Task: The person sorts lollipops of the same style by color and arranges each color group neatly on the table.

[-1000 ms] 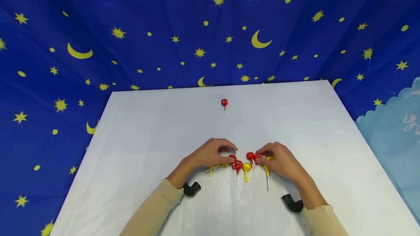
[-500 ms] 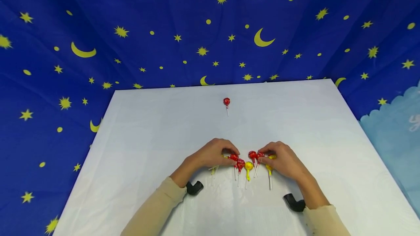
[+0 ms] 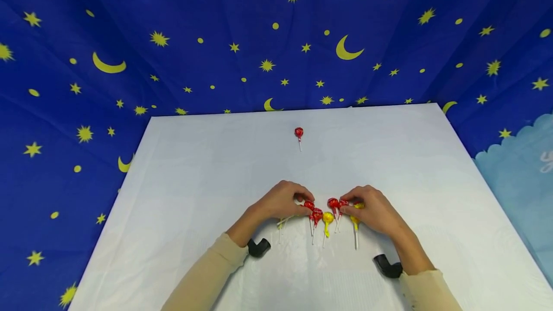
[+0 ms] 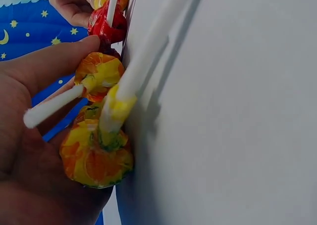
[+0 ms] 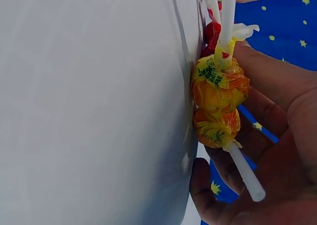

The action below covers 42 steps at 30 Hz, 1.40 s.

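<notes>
My left hand [image 3: 282,200] pinches a red lollipop [image 3: 308,204] between thumb and fingertips at the left of a small row. Two yellow-orange lollipops [image 4: 96,158] lie under that palm, mostly hidden from the head view. At the right end, my right hand [image 3: 373,208] holds another red lollipop [image 3: 343,204] by its wrapped head. Beneath this palm are two more yellow-orange lollipops [image 5: 220,88], one stick pointing toward the wrist. Between the hands lie a red lollipop [image 3: 317,215], a yellow lollipop [image 3: 328,218] and a further red lollipop [image 3: 332,203], sticks toward me.
A single red lollipop [image 3: 299,132] lies far back on the white table [image 3: 207,157]. Black curved pieces [image 3: 259,248] sit by each forearm, the right black piece [image 3: 387,267] near the sleeve. A blue star-patterned cloth [image 3: 194,61] hangs behind the table.
The fingers of my left hand have closed down onto the red lollipop at the left. My right hand keeps its hold, and the view has shifted slightly.
</notes>
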Tool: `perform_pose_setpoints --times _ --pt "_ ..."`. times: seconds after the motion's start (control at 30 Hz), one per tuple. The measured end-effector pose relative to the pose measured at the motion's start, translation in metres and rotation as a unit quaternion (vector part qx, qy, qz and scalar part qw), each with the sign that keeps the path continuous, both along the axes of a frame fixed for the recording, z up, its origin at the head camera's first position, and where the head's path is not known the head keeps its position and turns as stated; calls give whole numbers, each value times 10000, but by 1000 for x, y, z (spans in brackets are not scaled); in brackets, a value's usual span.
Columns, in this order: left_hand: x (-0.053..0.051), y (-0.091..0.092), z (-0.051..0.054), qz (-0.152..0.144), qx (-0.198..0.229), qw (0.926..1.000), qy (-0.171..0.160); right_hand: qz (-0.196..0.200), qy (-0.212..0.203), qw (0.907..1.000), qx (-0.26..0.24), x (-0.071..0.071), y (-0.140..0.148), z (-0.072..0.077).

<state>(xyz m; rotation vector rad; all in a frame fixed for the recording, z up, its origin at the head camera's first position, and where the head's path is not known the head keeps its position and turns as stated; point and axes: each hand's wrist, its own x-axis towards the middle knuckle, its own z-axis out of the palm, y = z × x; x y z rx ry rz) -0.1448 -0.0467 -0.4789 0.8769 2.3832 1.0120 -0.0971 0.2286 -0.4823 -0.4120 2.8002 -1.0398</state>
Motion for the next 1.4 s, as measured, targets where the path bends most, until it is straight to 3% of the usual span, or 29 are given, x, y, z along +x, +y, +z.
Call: perform_pose_setpoints --times 0.47,0.73,1.03,1.4 --pt "2 1 -4 253 364 9988 -222 124 -14 9999 -11 2 -2 3" --pt "4 0 -6 354 342 9987 -158 99 -28 9999 20 0 -1 3" --pt "2 4 -4 357 393 9984 -218 -178 -176 9997 -34 1 6 10" --pt "7 -3 -10 418 553 9973 -254 -39 -11 9997 -251 -5 0 8"
